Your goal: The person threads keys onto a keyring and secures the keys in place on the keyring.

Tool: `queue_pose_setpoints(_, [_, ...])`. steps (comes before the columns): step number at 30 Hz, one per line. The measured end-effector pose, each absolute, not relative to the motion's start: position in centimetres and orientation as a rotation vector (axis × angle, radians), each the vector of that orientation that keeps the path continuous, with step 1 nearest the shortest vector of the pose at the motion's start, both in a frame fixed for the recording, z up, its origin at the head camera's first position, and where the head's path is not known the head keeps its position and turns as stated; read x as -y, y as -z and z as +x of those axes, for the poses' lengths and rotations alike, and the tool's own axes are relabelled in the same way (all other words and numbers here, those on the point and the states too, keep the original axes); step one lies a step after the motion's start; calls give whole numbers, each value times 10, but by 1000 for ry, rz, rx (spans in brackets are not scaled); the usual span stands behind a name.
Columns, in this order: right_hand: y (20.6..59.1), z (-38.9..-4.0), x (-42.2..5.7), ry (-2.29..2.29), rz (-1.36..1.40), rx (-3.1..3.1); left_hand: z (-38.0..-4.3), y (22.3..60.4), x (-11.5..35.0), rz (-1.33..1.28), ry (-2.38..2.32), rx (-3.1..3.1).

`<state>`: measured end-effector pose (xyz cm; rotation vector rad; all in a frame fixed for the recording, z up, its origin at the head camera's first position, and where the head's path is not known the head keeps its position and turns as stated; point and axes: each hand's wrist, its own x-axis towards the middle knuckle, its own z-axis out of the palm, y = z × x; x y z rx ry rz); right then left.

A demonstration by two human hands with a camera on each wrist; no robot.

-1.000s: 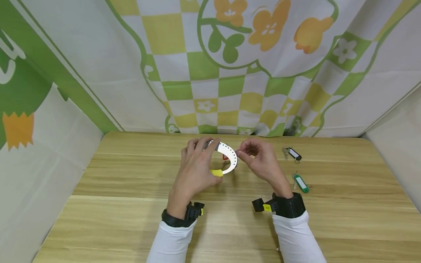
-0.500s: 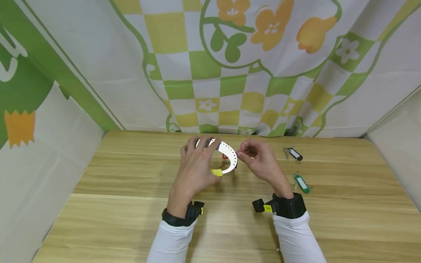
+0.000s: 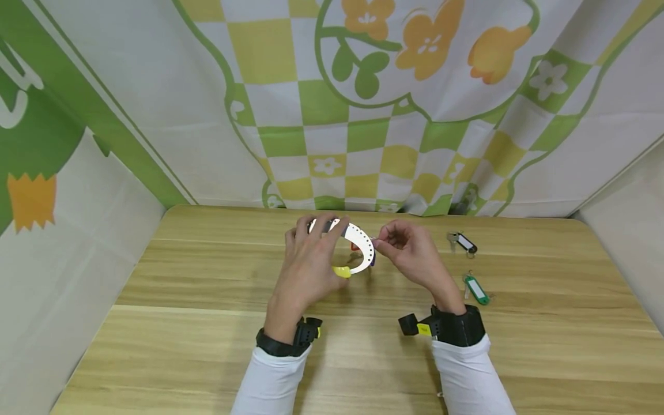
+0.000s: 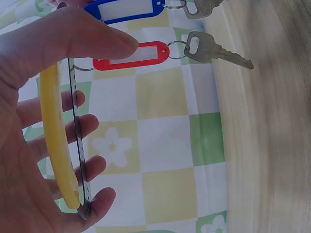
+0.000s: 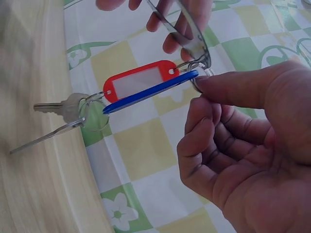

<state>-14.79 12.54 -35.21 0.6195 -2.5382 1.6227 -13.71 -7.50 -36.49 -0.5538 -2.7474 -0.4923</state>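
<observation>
— Over the worktop [image 3: 197,357], around the middle of its far half, I've got both hands up and close together. What do you see from your end?

— Left hand [image 3: 308,259] is wrapped around the curved plate [image 3: 366,245], with the yellow grip [image 3: 342,272] by the thumb. Right hand [image 3: 413,252] is pinching something tiny at the rim, yeah?

— Yep. From that right hand the plate lies directly left, dotted edge bulging toward it, basically meeting the fingertips. So the right one's nearest to that rim.

— And the tags?

— Green tag [image 3: 475,289] and black tag [image 3: 466,243] are lying on the worktop, out past the right hand. Red tag [image 5: 138,80] and blue tag [image 5: 150,92] dangle by the rim, long axes slanting down toward the wood, keys [image 5: 74,107] at the low ends.

— So it's all about the metal ring [image 5: 195,85]?

— I'd say so. It's between right thumb and finger, at the blue tag's upper end, right beside the rim. Hooked on yet? Can't tell from my feeds, tbh.
</observation>
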Motion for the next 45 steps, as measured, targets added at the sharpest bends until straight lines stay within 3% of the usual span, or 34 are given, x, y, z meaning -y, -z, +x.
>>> queue_pose_setpoints(18, [375,-161,-125,-1479,572,2519,-139,368,73,-534,554,2765])
queue_pose_setpoints(45, [384,-167,-124,-1029,839,2220,-135,365,71,-452,647,2805])
